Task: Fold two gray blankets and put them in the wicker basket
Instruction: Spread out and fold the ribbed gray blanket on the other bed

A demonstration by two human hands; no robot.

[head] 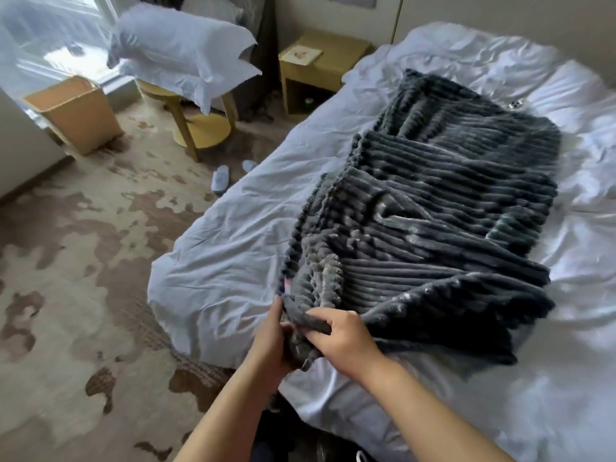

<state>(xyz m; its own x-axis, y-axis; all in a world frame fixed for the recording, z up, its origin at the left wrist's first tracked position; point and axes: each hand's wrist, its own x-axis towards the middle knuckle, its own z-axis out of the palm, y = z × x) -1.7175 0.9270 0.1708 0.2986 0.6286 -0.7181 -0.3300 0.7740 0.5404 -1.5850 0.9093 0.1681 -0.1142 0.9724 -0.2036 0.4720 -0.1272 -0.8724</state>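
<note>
A dark gray ribbed blanket (443,208) lies rumpled in layers on the white bed (233,248). Whether it is one blanket or two stacked I cannot tell. At the blanket's near left corner both hands meet. My left hand (271,341) grips the corner's edge from the left. My right hand (343,335) pinches a fold of the same corner from the right, thumb on top. A tan square basket (76,111) stands on the carpet at the far left by the window.
A round yellow side table (196,128) holds two white pillows (186,55). A wooden nightstand (316,71) stands beside the bed's head. White slippers (221,178) lie on the patterned carpet near the bed. A small shiny object (516,103) rests on the sheet beyond the blanket.
</note>
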